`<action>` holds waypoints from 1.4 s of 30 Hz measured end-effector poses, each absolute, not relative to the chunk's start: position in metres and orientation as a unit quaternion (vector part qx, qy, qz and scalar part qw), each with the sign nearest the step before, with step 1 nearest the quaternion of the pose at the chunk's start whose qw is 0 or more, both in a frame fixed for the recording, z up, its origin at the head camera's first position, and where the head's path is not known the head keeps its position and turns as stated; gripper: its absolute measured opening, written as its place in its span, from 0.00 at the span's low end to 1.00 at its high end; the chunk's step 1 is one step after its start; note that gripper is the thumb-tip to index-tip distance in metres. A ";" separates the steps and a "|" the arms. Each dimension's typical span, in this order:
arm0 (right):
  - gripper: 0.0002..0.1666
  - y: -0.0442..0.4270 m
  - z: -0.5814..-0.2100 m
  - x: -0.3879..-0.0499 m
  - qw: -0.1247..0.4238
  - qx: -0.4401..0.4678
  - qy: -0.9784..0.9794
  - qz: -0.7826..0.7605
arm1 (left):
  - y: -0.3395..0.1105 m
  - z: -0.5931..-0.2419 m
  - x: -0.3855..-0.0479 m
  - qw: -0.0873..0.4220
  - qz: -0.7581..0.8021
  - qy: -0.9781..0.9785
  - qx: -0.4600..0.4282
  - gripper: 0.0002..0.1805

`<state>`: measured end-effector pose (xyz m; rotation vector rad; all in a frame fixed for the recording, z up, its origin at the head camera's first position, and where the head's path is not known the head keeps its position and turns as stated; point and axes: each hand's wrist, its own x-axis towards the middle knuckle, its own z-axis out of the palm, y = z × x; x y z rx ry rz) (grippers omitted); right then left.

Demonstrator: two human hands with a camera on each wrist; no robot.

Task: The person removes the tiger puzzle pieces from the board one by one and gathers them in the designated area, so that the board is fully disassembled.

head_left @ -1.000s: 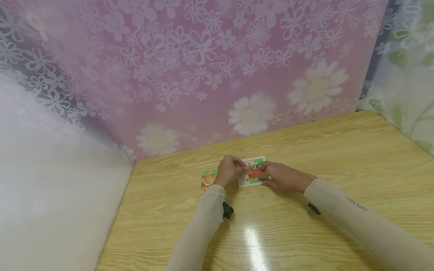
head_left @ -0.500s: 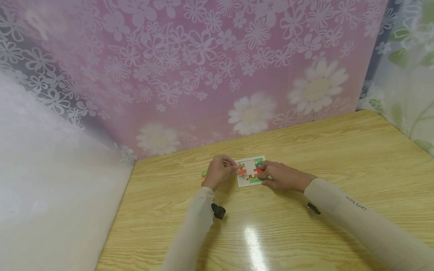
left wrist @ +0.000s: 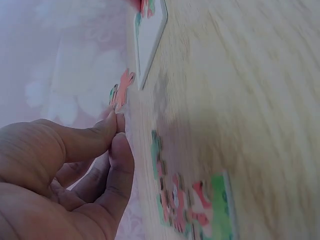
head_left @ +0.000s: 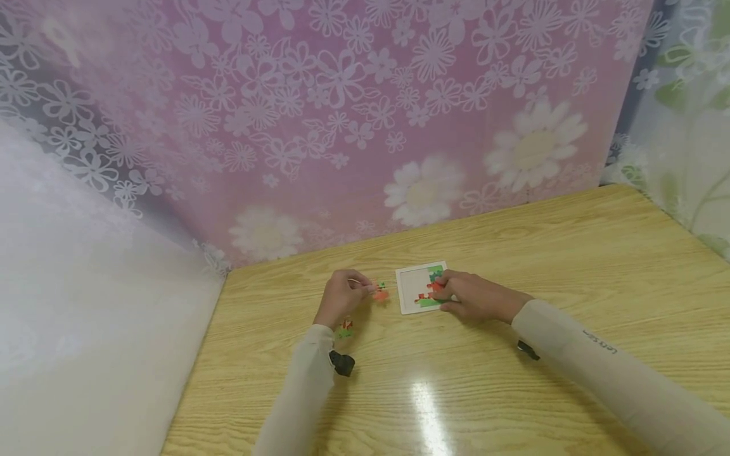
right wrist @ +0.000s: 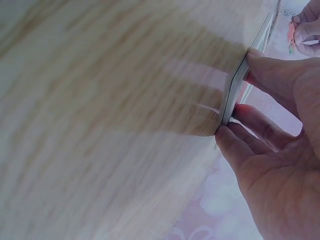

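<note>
My left hand [head_left: 342, 296] pinches a red and green jigsaw piece [head_left: 381, 293] between thumb and fingertip. The piece hangs above the table, left of a white-framed puzzle tray [head_left: 399, 297]. In the left wrist view that jigsaw piece [left wrist: 122, 91] points away from the fingertips. My right hand [head_left: 476, 296] grips the tray's right side, its fingers over some red and green pieces [head_left: 429, 301] along the right and lower parts. The right wrist view shows thumb and fingers on the tray's edge [right wrist: 231, 95]. The tray's left part shows bare backing.
Several loose jigsaw pieces [left wrist: 197, 205] lie on the wooden table [head_left: 456, 380] beside and below my left hand, which partly covers them in the head view. A pink flowered cloth [head_left: 342, 158] rises behind the table's back edge.
My left hand has moved left from over the tray, carrying the jigsaw piece off it and leaving the tray's left part bare. My right hand has stayed on the tray's right side.
</note>
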<state>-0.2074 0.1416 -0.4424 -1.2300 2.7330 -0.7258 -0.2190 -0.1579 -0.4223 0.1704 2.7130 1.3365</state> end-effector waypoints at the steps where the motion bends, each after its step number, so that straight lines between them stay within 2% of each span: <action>1: 0.20 0.142 -0.442 -0.207 0.030 -0.399 0.886 -0.236 | -0.160 -0.422 -0.218 0.058 0.442 0.894 0.055 0.08; 21: 0.21 0.143 -0.443 -0.206 0.043 -0.380 0.895 -0.230 | -0.183 -0.422 -0.211 0.078 0.404 0.911 0.017 0.05; 42: 0.20 0.141 -0.440 -0.206 0.046 -0.384 0.891 -0.239 | -0.183 -0.426 -0.213 0.068 0.362 0.929 0.024 0.05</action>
